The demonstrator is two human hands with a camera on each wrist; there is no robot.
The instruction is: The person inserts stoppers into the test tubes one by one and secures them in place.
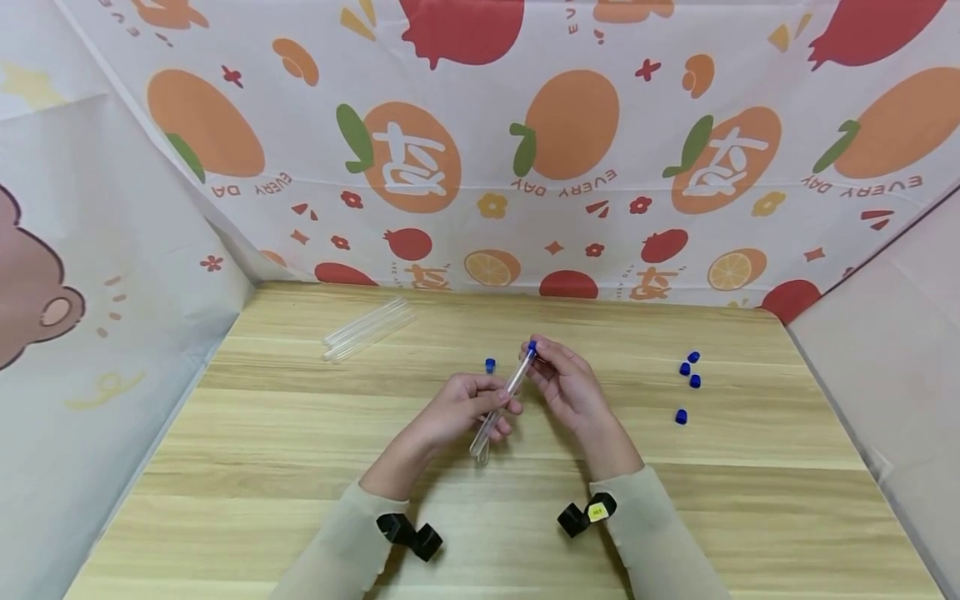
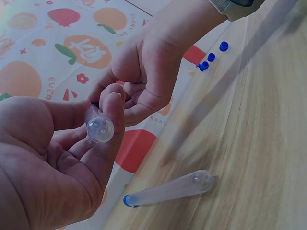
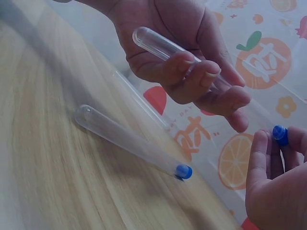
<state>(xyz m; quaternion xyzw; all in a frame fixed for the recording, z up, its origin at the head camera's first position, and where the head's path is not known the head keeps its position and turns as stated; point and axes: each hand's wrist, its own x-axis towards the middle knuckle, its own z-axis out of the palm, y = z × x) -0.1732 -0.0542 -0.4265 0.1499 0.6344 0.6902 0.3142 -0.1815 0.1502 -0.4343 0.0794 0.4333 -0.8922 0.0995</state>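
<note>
My left hand (image 1: 453,408) grips a clear test tube (image 1: 517,377) around its middle, tilted with the rounded bottom toward me. At its upper end sits a blue cap (image 3: 280,135), pinched between the thumb and fingers of my right hand (image 1: 570,392). A second test tube (image 3: 129,141), with a blue cap on it, lies on the table below my hands. In the head view the left hand partly hides that one. The left wrist view looks straight at the held tube's rounded bottom (image 2: 100,130).
Several clear uncapped tubes (image 1: 367,331) lie together at the table's back left. Loose blue caps (image 1: 695,381) are scattered to the right of my hands. A fruit-print cloth (image 1: 465,225) hangs behind the wooden table (image 1: 300,500).
</note>
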